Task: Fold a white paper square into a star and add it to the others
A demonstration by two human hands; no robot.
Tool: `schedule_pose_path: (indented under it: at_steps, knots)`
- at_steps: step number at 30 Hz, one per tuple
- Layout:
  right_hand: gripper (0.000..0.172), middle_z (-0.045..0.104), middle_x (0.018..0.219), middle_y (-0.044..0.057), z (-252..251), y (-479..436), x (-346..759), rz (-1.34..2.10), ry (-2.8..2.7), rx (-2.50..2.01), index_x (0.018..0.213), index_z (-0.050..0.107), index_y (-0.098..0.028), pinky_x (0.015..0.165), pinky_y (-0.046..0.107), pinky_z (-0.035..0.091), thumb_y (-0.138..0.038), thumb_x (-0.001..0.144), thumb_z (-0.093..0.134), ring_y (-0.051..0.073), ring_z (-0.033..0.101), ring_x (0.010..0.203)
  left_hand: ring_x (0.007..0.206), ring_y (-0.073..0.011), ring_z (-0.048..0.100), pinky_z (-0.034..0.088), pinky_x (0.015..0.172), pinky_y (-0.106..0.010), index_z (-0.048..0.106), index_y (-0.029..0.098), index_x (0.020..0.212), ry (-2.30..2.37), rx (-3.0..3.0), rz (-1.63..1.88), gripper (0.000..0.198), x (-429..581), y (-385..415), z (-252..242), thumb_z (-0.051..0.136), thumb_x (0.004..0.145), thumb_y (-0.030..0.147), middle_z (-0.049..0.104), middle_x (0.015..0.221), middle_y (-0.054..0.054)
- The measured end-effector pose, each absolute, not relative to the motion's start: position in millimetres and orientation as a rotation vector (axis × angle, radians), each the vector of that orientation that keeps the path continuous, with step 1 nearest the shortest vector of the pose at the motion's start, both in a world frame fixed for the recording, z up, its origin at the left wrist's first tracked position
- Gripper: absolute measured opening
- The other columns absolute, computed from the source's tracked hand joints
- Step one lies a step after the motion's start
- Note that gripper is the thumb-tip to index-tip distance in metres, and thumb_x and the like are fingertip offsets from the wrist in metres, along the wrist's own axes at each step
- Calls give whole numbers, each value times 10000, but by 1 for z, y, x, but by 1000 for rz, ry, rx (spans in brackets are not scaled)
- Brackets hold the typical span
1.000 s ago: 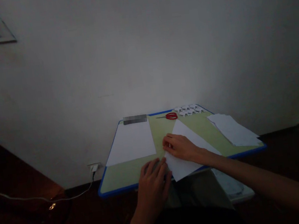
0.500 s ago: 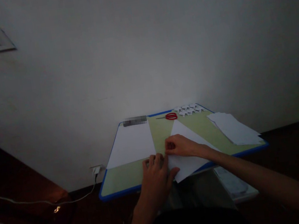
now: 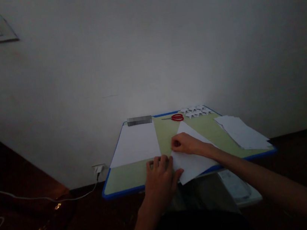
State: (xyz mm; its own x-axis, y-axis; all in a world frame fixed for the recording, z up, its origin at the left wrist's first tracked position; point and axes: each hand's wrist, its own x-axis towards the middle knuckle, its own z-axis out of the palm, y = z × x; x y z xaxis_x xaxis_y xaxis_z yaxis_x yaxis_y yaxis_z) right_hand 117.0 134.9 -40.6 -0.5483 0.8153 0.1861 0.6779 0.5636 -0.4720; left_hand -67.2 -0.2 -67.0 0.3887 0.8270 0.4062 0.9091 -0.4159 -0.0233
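A white sheet of paper [image 3: 192, 164], folded to a triangular outline, lies at the near middle of the green board table [image 3: 133, 180]. My left hand [image 3: 161, 174] rests at its left edge, fingers spread and the thumb stretched over the paper. Farther up that same edge, my right hand [image 3: 184, 143] has its fingers curled and pressed together at the paper; its fingertips are partly hidden. Beyond the folded paper lie scissors [image 3: 177, 117] with red handles, their blades pointing left.
Another white sheet [image 3: 134, 144] lies at the left, with a blurred dark object [image 3: 139, 120] at its far edge. Several small white paper cutouts [image 3: 198, 112] sit at the back right. Loose white sheets [image 3: 242, 133] overlap on the right. A plugged-in cable [image 3: 97, 175] runs beside the table.
My right hand has slid a little away from my left hand, up along the paper's left edge. My left hand stays in place. The camera view has shifted slightly.
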Motion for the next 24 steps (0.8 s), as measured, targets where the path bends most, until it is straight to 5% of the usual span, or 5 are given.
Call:
schedule_pose_path:
  at_steps: [7,13,24]
  knots:
    - [90,778,890,58,-42,151,128,412,-2456,-1300,893,754,-139,799,308,550,-196,946,709,179,715,829,1182,-347,597,483,971,-552,661,167,1367,-1530,-2384,-512,455,-67,-1,-68,494,1086,484,688,1319,-138]
    - [347,693,1303,99,-43,172,137,422,-2491,-1435,1301,663,-179,929,454,624,-390,1027,678,241,712,1091,1178,-345,592,484,971,-557,661,170,1360,-1522,-2378,-542,453,-68,1,-71,494,1085,489,689,1316,-137]
    - [371,670,1361,107,-45,219,155,411,-2413,-1602,1338,650,-188,959,474,615,-384,1024,681,260,697,1145,1162,-343,599,485,973,-561,670,156,1352,-1520,-2366,-567,454,-68,-1,-73,497,1085,480,694,1320,-141]
